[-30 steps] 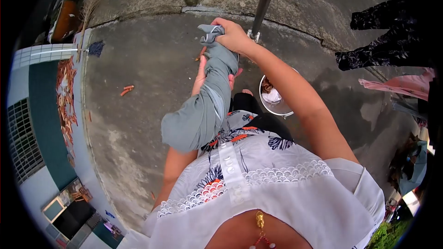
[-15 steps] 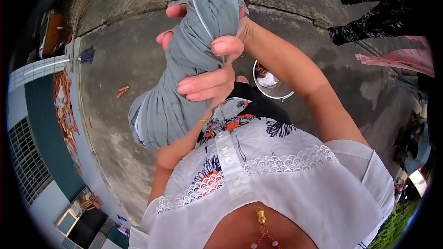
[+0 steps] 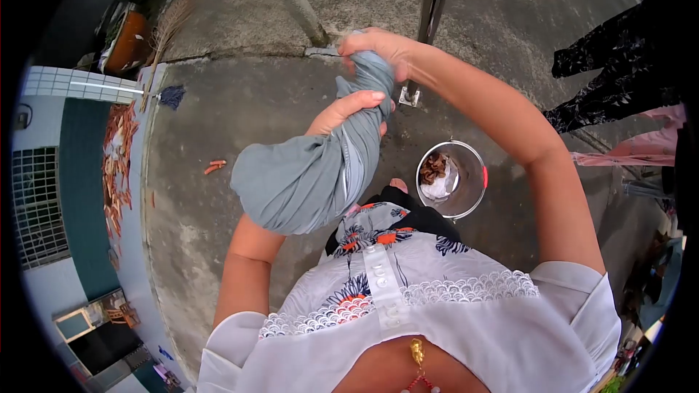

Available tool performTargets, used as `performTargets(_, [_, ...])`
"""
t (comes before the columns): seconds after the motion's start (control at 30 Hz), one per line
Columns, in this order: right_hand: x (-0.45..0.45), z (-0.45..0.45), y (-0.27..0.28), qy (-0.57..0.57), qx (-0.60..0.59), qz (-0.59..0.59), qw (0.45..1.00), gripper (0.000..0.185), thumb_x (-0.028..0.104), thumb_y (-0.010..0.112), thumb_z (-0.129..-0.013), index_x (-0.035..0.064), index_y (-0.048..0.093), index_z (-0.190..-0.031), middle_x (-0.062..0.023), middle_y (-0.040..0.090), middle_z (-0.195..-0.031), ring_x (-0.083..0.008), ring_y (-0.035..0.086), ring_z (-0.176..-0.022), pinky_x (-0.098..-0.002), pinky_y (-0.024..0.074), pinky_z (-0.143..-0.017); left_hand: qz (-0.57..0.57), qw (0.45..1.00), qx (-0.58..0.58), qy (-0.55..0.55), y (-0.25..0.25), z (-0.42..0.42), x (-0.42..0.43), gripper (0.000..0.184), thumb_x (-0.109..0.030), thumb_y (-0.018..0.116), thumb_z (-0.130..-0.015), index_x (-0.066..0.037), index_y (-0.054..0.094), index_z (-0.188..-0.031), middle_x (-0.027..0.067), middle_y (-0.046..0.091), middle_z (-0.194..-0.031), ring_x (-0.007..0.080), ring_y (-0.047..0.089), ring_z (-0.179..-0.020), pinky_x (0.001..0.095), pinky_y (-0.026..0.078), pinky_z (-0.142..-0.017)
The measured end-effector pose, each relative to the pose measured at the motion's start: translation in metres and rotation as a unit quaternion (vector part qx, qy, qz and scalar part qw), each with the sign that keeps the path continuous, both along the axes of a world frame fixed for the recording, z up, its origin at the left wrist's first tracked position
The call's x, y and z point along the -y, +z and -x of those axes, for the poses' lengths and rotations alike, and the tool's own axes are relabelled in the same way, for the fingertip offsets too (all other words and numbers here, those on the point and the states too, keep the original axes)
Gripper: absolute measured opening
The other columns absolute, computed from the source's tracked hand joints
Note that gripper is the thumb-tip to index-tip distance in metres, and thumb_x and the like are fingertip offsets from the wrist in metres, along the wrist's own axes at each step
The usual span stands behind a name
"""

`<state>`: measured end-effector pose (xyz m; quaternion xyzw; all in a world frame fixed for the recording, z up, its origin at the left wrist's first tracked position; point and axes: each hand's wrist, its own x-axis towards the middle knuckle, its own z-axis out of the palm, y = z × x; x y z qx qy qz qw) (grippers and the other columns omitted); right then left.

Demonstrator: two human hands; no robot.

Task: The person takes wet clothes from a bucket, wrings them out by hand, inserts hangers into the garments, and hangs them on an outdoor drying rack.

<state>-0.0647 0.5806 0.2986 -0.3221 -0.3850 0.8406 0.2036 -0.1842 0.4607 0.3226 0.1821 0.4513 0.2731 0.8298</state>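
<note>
A long grey-blue cloth with pale piping is twisted into a thick roll in front of my chest. My left hand wraps round its middle, thumb across the top. My right hand closes on the far, narrower end, slightly blurred by motion. The near end bulges loosely over my left forearm. Beyond my lap, to the right, a metal bucket stands on the ground with brown and white cloth-like items inside.
A dark metal post and a grey pole rise ahead. Black patterned clothing and a pink garment hang at right. A mop and a twig broom lean at left. Orange-brown pieces lie on the concrete.
The cloth is lower and twisted tighter at its far end. My right hand has moved onto that end with the elbow out, and the view has tilted to show more of the bucket.
</note>
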Motion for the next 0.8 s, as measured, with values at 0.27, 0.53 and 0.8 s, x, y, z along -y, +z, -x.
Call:
performTargets(0.27, [-0.05, 0.032, -0.039, 0.01, 0.325, -0.351, 0.878, 0.034, 0.024, 0.063, -0.061, -0.0042, 0.061, -0.078, -0.0211, 0.059, -0.081, -0.0284, 0.059, -0.071, -0.0373, 0.047, -0.063, -0.15, 0.964, -0.162, 0.151, -0.092, -0.014, -0.072, 0.032, -0.023, 0.067, -0.065, 0.001, 0.058, -0.084, 0.0066, 0.058, -0.065, 0.0158, 0.054, -0.054, 0.0272, 0.04, -0.046])
performTargets(0.53, [-0.033, 0.05, -0.076, -0.09, 0.48, -0.523, 0.699, 0.034, 0.031, 0.059, -0.067, 0.0006, 0.063, -0.082, -0.0199, 0.061, -0.084, -0.036, 0.058, -0.083, -0.0408, 0.0476, -0.072, -0.155, 0.889, -0.397, 0.166, -0.122, -0.022, -0.077, 0.044, -0.022, 0.071, -0.062, 0.004, 0.057, -0.095, 0.0088, 0.061, -0.087, 0.016, 0.058, -0.075, 0.0284, 0.045, -0.063])
performTargets(0.8, [-0.046, -0.005, -0.026, -0.053, 0.154, -0.076, 0.984, 0.028, 0.004, 0.052, -0.067, 0.0073, 0.051, -0.094, -0.005, 0.053, -0.086, -0.0161, 0.054, -0.073, -0.0289, 0.0453, -0.06, -0.241, 0.938, -0.008, 0.25, -0.088, 0.014, -0.039, 0.048, -0.024, 0.053, -0.084, -0.004, 0.034, -0.124, 0.007, 0.047, -0.116, 0.0168, 0.051, -0.098, 0.0311, 0.044, -0.082])
